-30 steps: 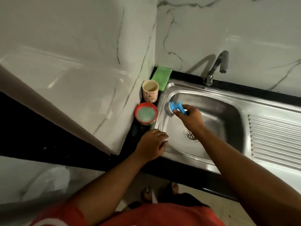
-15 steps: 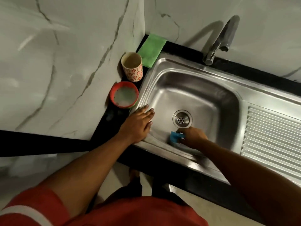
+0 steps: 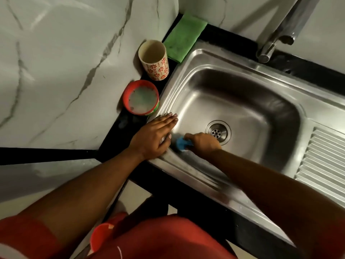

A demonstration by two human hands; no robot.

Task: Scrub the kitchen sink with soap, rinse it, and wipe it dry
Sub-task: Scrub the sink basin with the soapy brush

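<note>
Scrubber [image 3: 182, 144] slid left (blue end leftward) in right hand [image 3: 203, 143].

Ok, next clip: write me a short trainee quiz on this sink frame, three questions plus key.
1. True or false: the left hand lies flat on the rim of the sink.
2. The right hand grips: A a plate, B the blue scrubber, C a knife.
3. Fill in: the soap tub stands next to a patterned ____.
Key: 1 true; 2 B; 3 cup.
</note>
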